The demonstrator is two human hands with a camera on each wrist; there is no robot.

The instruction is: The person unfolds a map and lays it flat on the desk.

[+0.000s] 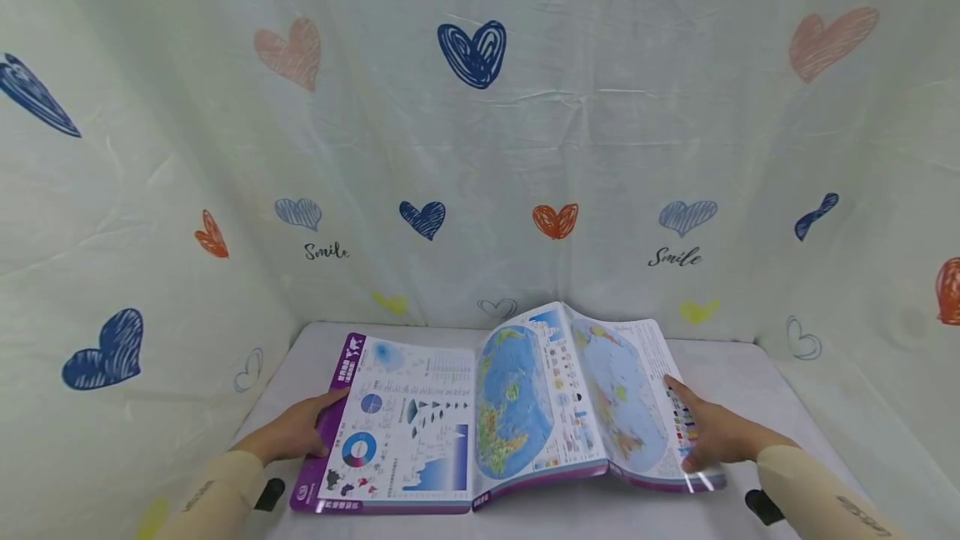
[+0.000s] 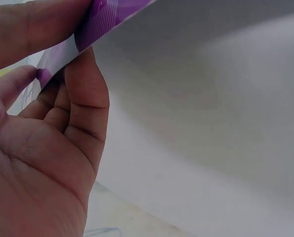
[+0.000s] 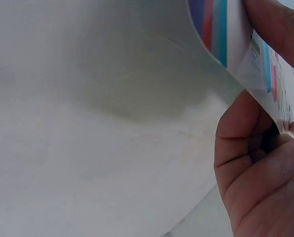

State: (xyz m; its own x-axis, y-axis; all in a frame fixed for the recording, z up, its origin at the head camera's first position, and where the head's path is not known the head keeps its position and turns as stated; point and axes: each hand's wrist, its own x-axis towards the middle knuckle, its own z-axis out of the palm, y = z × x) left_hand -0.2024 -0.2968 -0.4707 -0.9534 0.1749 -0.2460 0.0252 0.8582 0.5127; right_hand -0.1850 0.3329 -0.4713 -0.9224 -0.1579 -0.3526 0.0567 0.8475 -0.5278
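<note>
A folding world map [image 1: 512,402] with purple borders lies partly unfolded on the white table. Its left panel [image 1: 405,432] carries charts and lies fairly flat, while the panels to the right rise in a ridge at a fold. My left hand [image 1: 296,427] grips the purple left edge. In the left wrist view, the thumb is above the purple border [image 2: 100,24] and curled fingers [image 2: 87,94] are beneath it. Over on the right, my right hand [image 1: 720,433] pinches the map's right edge, its curled fingers [image 3: 235,133] under the bent sheet [image 3: 243,59]. Undersides are mostly hidden.
The white tabletop [image 1: 757,390] extends around the map. Behind it and along both sides hangs a pale curtain [image 1: 487,148] printed with hearts and "Smile". A dark patch lies by each wrist, one at the left [image 1: 270,494] and one at the right [image 1: 763,507].
</note>
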